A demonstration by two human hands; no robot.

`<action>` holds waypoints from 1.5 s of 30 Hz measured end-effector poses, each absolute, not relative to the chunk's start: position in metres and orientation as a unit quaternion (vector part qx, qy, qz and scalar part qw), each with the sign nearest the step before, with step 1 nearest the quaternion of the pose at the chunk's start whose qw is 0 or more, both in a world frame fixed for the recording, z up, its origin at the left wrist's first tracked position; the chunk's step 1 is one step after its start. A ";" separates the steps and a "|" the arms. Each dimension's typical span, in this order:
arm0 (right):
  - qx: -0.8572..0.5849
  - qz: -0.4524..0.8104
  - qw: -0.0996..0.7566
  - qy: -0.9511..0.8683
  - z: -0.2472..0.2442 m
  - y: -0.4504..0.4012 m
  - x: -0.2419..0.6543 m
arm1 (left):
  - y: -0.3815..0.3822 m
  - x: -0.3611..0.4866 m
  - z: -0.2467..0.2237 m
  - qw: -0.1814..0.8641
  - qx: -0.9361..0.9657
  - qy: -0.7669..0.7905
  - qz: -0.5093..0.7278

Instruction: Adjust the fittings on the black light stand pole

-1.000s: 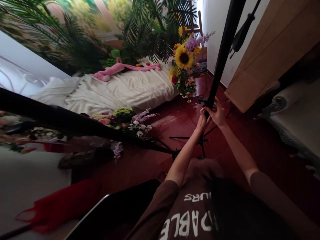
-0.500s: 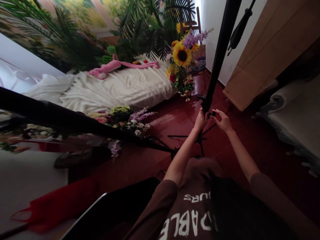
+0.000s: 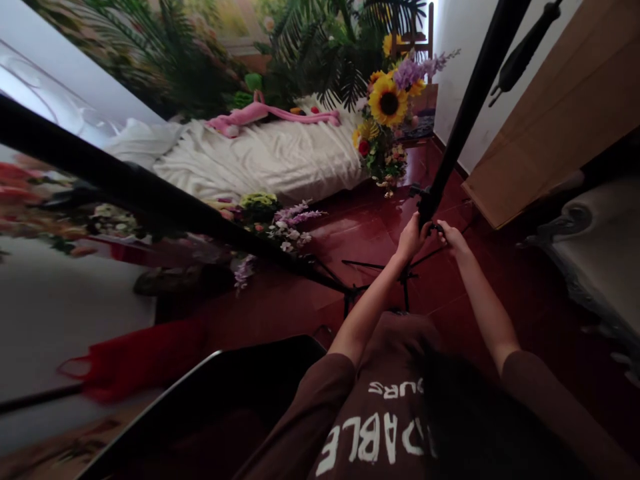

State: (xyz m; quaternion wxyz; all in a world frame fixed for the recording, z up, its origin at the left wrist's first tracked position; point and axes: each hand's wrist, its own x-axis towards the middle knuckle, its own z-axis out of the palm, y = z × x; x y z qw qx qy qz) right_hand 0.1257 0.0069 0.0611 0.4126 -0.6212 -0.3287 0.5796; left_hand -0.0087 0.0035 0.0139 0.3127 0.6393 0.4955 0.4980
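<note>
Right of the sunflower arrangement [image 3: 389,105], the black light stand [image 3: 469,110] points its long axis up and rightward in view. Below that arrangement, the left hand [image 3: 411,238] curls around its pole; the right hand's [image 3: 451,236] fingertips pinch its side knob [image 3: 437,228].

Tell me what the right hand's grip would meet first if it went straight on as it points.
The right hand's grip would first meet the small black knob right before it, then probably the black pole or left hand; depth there is unclear.
</note>
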 end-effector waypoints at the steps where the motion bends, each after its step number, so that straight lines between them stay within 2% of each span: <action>1: -0.605 0.611 0.425 -0.284 0.062 0.006 0.124 | 0.001 -0.009 0.017 0.314 0.635 0.498 0.500; 5: -0.571 0.629 0.505 -0.156 0.050 -0.014 0.105 | -0.010 -0.020 0.026 0.334 0.620 0.486 0.517; 7: -0.580 0.625 0.509 -0.119 0.037 -0.028 0.088 | -0.019 -0.035 0.027 0.360 0.613 0.479 0.514; 12: -0.598 0.680 0.406 -0.121 0.013 -0.052 0.036 | -0.061 -0.100 0.021 0.392 0.579 0.514 0.498; 16: -0.580 0.717 0.352 -0.159 0.013 -0.055 -0.005 | -0.106 -0.150 0.014 0.367 0.478 0.581 0.547; 23: -0.507 0.776 0.264 -0.268 0.036 -0.062 -0.073 | -0.165 -0.190 0.004 0.232 0.321 0.669 0.629; 31: -0.383 0.801 0.159 -0.432 0.064 -0.076 -0.121 | -0.169 -0.217 0.012 0.024 0.217 0.684 0.696; 36: -0.359 0.812 0.172 -0.428 0.077 -0.072 -0.133 | -0.145 -0.243 0.023 0.044 0.312 0.641 0.699; 41: -0.374 0.847 0.080 -0.369 0.094 -0.064 -0.140 | -0.122 -0.262 0.021 0.067 0.344 0.630 0.693; 45: -0.376 0.857 0.083 -0.342 0.102 -0.061 -0.144 | -0.117 -0.264 0.012 0.067 0.308 0.663 0.679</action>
